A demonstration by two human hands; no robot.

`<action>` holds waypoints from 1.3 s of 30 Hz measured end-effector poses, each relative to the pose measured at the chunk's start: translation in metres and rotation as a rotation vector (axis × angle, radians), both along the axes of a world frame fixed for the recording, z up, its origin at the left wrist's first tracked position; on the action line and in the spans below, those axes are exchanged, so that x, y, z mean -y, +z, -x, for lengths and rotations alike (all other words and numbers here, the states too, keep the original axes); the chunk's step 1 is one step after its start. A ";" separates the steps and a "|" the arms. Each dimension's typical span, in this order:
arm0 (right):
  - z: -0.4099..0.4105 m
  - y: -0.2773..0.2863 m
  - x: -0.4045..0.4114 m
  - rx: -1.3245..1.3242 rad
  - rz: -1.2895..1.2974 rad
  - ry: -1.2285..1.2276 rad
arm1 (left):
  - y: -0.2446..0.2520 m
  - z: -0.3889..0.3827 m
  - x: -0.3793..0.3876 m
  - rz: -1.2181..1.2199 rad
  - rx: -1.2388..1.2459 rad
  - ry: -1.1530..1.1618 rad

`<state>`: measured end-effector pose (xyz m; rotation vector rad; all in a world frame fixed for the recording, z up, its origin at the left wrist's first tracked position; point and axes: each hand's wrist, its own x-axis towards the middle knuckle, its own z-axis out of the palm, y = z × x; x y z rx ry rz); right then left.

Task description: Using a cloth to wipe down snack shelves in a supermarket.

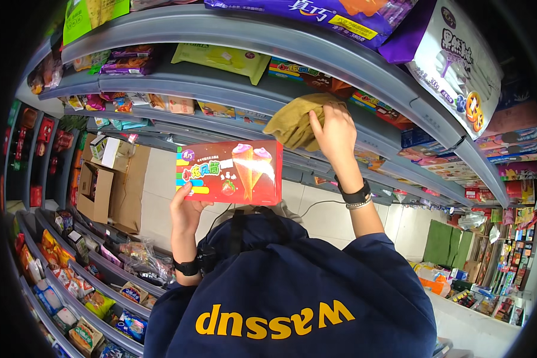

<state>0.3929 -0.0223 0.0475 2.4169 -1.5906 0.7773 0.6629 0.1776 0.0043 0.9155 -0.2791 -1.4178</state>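
My left hand (184, 208) grips the lower left corner of a flat red carton (228, 174) of ice-cream-cone-shaped sweets. Its printed front, with two cones and a strawberry, faces up at me. In my right hand (338, 129) is a crumpled olive-brown cloth (291, 121), held against the front of a grey shelf (232, 85). Similar cartons with coloured stripes (295, 71) stand on that shelf, partly hidden by the cloth and the hand. A green snack packet (223, 60) lies to their left.
Above, a higher shelf edge (259, 27) juts out, bearing a purple biscuit bag (313, 18) and a white snack bag (456, 67). Behind me at lower left are more stocked shelves (103, 286). An opened cardboard box (94, 192) stands on the tiled floor (154, 197).
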 end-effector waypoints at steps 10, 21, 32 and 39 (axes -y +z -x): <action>-0.066 -0.026 0.014 -0.017 0.211 0.081 | 0.006 0.019 0.009 -0.043 -0.034 -0.008; 0.065 0.001 -0.013 -0.110 0.024 -0.179 | -0.005 0.046 0.029 -0.089 -0.023 -0.183; 0.149 -0.003 -0.011 -0.099 -0.038 -0.456 | -0.011 0.061 0.043 -0.136 -0.018 -0.264; 0.153 -0.013 -0.022 0.136 -0.040 -0.638 | 0.001 0.074 0.061 -0.095 0.026 -0.282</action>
